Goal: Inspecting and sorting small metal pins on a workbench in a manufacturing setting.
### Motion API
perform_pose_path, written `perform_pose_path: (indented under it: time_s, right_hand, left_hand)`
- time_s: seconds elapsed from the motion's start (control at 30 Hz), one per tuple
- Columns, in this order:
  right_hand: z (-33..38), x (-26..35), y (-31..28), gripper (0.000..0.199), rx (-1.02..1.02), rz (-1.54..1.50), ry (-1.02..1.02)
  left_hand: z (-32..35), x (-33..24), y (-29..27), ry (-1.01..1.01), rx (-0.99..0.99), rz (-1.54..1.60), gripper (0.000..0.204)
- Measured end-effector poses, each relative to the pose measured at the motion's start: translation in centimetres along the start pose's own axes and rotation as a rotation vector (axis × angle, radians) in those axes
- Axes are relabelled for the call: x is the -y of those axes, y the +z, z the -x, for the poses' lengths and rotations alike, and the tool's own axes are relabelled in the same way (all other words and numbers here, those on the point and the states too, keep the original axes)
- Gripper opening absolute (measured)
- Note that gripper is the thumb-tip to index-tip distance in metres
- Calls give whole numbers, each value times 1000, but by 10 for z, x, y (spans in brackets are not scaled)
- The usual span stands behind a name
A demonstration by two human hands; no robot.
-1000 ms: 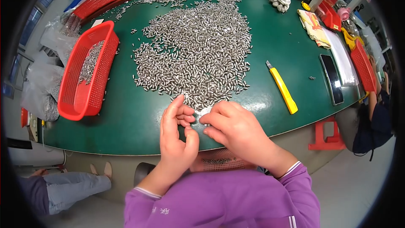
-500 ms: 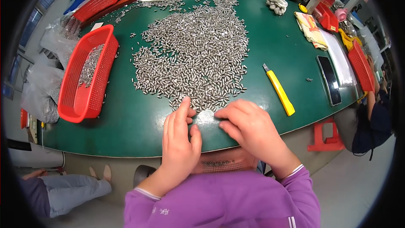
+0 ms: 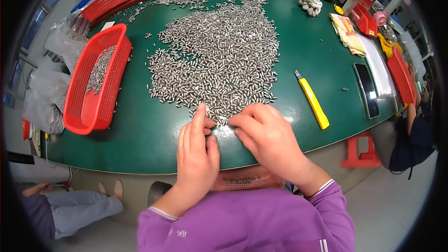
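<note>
You seem to be picking at the near edge of the small silvery metal pins spread on the green tabletop; next calls for a fine pinch. Your left hand is half open, your right hand loosely curled; I can't tell if either holds any. The long red plastic basket and pinkish mesh basket contain similar pieces.

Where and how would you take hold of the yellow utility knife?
Probably by the near half of the yellow handle, pinched across its long sides, the right hand coming from the near side. The knife lies flat on the green table, its metal tip pointing away from the person, so this grip avoids the tip.
</note>
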State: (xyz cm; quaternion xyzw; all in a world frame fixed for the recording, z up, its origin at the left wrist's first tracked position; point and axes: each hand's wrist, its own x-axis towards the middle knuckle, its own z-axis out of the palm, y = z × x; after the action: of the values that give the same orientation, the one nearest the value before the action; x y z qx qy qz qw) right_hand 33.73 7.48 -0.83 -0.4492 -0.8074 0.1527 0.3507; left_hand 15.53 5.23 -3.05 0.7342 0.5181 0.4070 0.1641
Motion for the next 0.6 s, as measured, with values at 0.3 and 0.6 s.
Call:
perform_pose_path:
  time_s: [0.3,0.6]
  right_hand:
    - [-11,5,18,14,51,43,-67]
    - [-8,11,14,15,46,107,-95]
  left_hand:
    - [0,5,-2,-23,-25,51,70]
    - [0,8,-1,13,-52,79,68]
